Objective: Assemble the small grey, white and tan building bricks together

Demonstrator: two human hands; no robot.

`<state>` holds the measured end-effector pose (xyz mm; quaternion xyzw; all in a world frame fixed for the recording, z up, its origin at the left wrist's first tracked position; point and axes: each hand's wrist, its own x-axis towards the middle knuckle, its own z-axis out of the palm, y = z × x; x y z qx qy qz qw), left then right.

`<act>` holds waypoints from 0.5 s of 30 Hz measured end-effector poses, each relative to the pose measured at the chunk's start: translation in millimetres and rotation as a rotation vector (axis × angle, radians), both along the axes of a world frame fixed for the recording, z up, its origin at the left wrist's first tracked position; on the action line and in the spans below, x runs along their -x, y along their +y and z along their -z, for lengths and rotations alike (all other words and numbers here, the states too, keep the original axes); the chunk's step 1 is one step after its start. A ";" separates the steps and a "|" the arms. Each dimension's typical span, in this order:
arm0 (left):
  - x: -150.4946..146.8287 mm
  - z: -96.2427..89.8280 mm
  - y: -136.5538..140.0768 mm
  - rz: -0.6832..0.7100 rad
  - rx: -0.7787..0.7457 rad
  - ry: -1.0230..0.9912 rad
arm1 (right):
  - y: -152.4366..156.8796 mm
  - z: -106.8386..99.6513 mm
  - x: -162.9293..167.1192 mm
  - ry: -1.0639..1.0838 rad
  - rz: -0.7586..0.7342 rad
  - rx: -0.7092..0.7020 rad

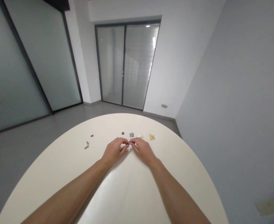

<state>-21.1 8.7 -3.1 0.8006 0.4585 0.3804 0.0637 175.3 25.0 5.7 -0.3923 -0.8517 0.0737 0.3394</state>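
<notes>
a big pale wall (234, 77) is standing on the right, and a gray floor (69, 124) is running around under everything. on the left, tall cloudy glass panels (41, 46) are standing in dark frames. a big round white table (113, 202) is filling the low middle. past it, a glass door (137, 68) with a dark frame is showing thin slats.

two bare arms are reaching over the table from the near side. the left hand (114, 150) and the right hand (142, 150) are meeting near the middle, with their fingertips close together. both are pinching a small dark piece (128, 143) with thumb and finger, and the fingers are hiding some of it, so its shape is hard to tell.

just past the hands, little piles are sitting in a row. yellow bits (152, 137) are lying farthest right, beyond the right hand. white bits (141, 136) are lying next to them, just past the right hand. blue-gray bits (131, 135) are coming next, then a black block (123, 133) past the left hand. off to the left, two gray bars (86, 147) are lying near each other, and a tiny dark bit (92, 136) is resting beyond them.
</notes>
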 end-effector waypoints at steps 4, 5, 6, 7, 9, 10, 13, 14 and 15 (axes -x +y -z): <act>-0.2 -1.9 -0.8 0.000 -0.016 0.008 | -0.4 -0.8 0.2 0.007 0.003 0.003; -0.2 -2.3 -1.0 -0.002 -0.019 0.009 | -0.6 -1.1 0.3 0.009 0.005 0.004; -0.1 -2.5 -1.3 -0.006 -0.021 0.011 | -0.8 -1.3 0.4 0.012 0.007 0.005; -0.1 -2.7 -1.5 -0.011 -0.020 0.014 | -0.9 -1.5 0.6 0.014 0.009 0.005; 0.0 -2.5 -1.9 -0.020 -0.017 0.022 | -1.1 -1.5 0.7 0.016 0.014 0.001; 0.0 -2.2 -2.0 -0.023 -0.016 0.027 | -1.0 -1.4 0.8 0.015 0.015 -0.003; -0.4 -1.2 -1.9 -0.029 -0.010 0.041 | -0.2 -0.5 0.8 0.012 0.011 -0.017; -0.5 -0.9 -1.9 -0.031 -0.008 0.043 | 0.1 -0.3 0.7 0.014 0.009 -0.020; -0.7 -0.7 -1.8 -0.034 -0.005 0.046 | 0.3 -0.1 0.7 0.017 0.007 -0.021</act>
